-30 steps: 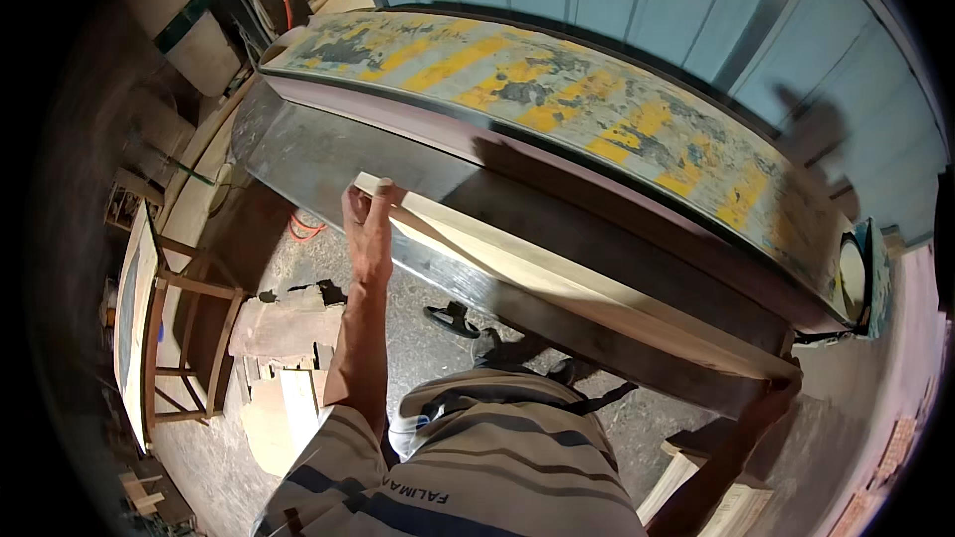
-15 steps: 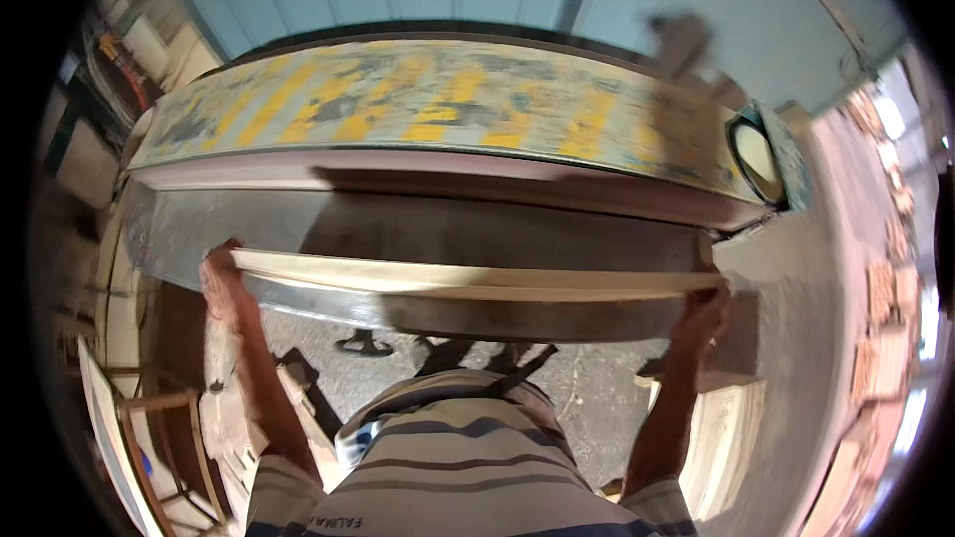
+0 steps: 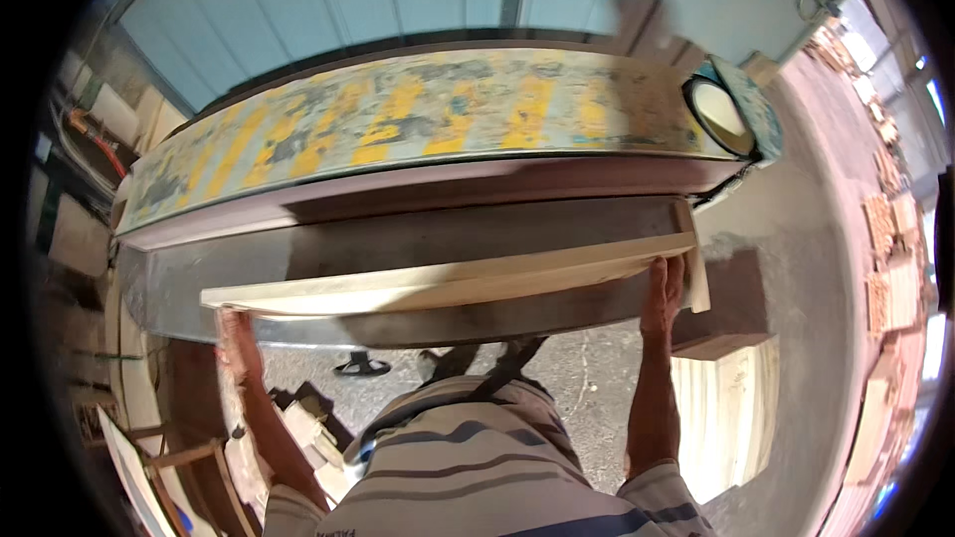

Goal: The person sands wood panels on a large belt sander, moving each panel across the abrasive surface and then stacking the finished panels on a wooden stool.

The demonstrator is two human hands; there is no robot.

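A long pale wooden board (image 3: pixel 448 276) spans the view in front of me, over a grey metal table (image 3: pixel 199 259). Its left end sits nearer to me than its right end. My left hand (image 3: pixel 237 343) holds it at the near side by the left end, with the fingers partly hidden. Near the right end, my right hand (image 3: pixel 664 293) is closed against the board's near edge. Beyond the board runs the pinkish belt (image 3: pixel 428 194) of a long sanding machine (image 3: pixel 398 119), its worn top striped yellow. A gap separates board and belt at the left.
A wooden strip (image 3: pixel 697 283) crosses the table's right end. Below it on the right stands a stack of pale boards (image 3: pixel 726 418). A black handwheel (image 3: pixel 361 366) sits under the table's front edge. Wood pieces (image 3: pixel 308 428) and a wooden frame (image 3: pixel 189 457) are at lower left.
My view has turned. The board's left end has come nearer to me and its right end has moved away. My hands have shifted from the ends to its near edge.
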